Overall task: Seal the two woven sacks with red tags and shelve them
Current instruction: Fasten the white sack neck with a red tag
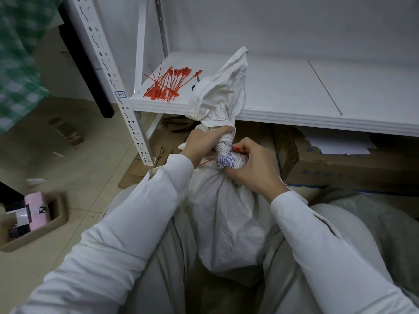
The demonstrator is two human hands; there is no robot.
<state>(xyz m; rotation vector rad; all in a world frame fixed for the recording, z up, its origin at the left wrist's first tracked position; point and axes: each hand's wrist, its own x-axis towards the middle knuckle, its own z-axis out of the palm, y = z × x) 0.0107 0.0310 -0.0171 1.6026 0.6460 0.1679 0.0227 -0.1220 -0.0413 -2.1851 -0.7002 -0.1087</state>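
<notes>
a white woven sack (pixel 229 218) stands between the person's knees on the floor, just in front of the white shelf (pixel 294 98), its twisted neck rising past the shelf edge. the left hand (pixel 201 143) grips the neck, fingers wrapped tight around the gathered fabric. the right hand (pixel 254 168) curls around the neck just below, thumb and forefinger pinching a red tag (pixel 235 149) against it; the tag's thin strap shows again on the neck's far side. a loose pile of red tags (pixel 169 83) lies on the shelf's left corner. a cardboard box (pixel 340 164) sits under the shelf, and a tray (pixel 59 219) holding a pink box (pixel 36 209) rests on the floor at left.
</notes>
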